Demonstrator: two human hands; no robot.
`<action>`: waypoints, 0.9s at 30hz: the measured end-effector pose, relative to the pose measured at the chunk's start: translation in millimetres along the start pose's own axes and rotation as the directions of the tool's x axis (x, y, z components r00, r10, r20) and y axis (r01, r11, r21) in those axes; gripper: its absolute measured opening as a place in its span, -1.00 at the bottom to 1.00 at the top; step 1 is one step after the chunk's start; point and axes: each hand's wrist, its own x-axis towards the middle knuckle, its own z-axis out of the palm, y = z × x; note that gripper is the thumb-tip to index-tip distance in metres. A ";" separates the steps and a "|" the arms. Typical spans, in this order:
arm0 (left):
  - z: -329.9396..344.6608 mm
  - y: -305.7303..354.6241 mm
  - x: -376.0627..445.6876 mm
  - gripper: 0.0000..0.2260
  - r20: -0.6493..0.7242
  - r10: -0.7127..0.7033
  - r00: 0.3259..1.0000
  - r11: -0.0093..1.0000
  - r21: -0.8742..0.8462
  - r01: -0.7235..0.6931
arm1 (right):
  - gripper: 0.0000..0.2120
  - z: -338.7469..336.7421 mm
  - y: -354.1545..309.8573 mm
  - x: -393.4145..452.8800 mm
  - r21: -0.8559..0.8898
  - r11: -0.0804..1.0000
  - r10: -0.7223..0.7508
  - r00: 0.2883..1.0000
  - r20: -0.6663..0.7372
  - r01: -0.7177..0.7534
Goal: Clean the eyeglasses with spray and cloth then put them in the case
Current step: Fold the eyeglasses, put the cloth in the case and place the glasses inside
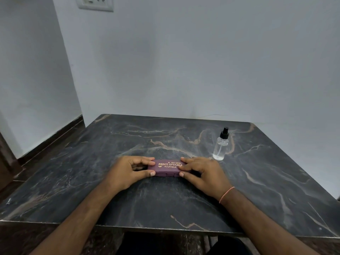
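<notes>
A maroon eyeglass case (pixel 167 168) with gold lettering lies closed on the dark marble table (pixel 165 203), near its middle. My left hand (pixel 128 170) grips the case's left end, thumb on the front edge and fingers on the lid. My right hand (pixel 202 172) grips the right end the same way. A clear spray bottle (pixel 220 145) with a black pump top stands upright behind and to the right of the case, apart from my hands. No eyeglasses or cloth are in sight.
The table sits in a corner against pale grey walls (pixel 184 61). A switch plate (pixel 94 3) is high on the back wall. Dark floor and skirting show at the left (pixel 55 140).
</notes>
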 end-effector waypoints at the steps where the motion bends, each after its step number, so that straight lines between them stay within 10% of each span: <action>1: 0.1 -0.5 -0.2 -0.67 -0.002 0.001 1.000 1.000 -0.003 -0.001 | -0.75 -0.1 -0.1 -0.4 0.001 1.000 0.000 1.000 0.001 0.000; 27: -0.2 4.7 -1.1 -0.63 0.023 0.041 0.999 0.977 0.209 -0.045 | -0.75 -2.3 -2.1 0.5 -0.044 0.999 0.022 1.000 0.010 -0.022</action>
